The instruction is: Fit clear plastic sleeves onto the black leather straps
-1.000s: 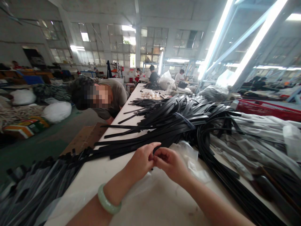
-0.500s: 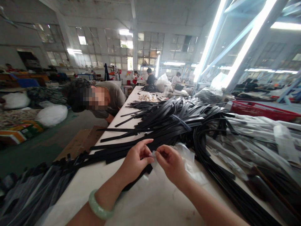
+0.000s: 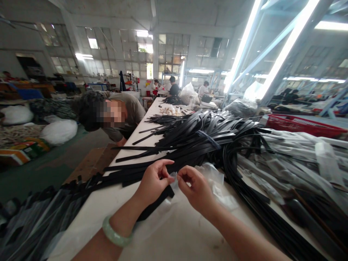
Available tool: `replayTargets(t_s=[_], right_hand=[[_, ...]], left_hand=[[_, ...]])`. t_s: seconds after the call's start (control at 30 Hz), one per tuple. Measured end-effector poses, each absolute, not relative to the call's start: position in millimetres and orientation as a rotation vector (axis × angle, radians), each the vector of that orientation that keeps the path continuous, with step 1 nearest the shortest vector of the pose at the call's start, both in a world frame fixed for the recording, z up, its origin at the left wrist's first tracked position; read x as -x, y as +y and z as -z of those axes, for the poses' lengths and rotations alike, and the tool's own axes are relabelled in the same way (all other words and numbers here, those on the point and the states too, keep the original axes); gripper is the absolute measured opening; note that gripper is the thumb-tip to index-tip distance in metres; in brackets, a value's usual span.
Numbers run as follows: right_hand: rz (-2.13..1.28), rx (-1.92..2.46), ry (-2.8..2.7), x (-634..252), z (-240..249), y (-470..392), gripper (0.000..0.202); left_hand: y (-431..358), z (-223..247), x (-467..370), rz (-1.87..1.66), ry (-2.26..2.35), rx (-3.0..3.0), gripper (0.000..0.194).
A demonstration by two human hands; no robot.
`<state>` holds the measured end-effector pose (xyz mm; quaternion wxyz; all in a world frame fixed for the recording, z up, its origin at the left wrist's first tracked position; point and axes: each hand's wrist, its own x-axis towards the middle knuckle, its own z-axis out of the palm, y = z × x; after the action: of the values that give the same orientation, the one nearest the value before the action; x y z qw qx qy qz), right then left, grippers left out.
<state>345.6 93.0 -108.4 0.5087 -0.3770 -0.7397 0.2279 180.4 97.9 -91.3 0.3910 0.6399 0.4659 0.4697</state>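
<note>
My left hand and right hand pinch mouth of clear plastic sleeve, both grips closed on film. Spread edges evenly; keep black strip aligned underneath on table.

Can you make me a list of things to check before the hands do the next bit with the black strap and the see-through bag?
1. Left hand pinching the clear bag edge: ok.
2. Right hand pinching it too: ok.
3. Black strap under the left hand, close by: ok.
4. Bag mouth opened wide: cannot tell.
5. Bare white table in front of the hands: ok.
6. Pile of black straps apart from the hands: ok.
</note>
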Motion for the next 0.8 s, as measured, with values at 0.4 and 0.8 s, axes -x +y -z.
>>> replayTargets(t_s=[0.4,0.8], right_hand=[[-0.302,0.833,-2.075,-353.7,100.7,90.8,0.03],[-0.494,0.864,-1.996,-354.1,110.4,102.7,0.008]], left_hand=[[91.1,85.4,-183.9,-1.174,1.4,-1.986,0.047],[92.2,91.2,-183.1,-1.162,1.243,-1.833,0.066]])
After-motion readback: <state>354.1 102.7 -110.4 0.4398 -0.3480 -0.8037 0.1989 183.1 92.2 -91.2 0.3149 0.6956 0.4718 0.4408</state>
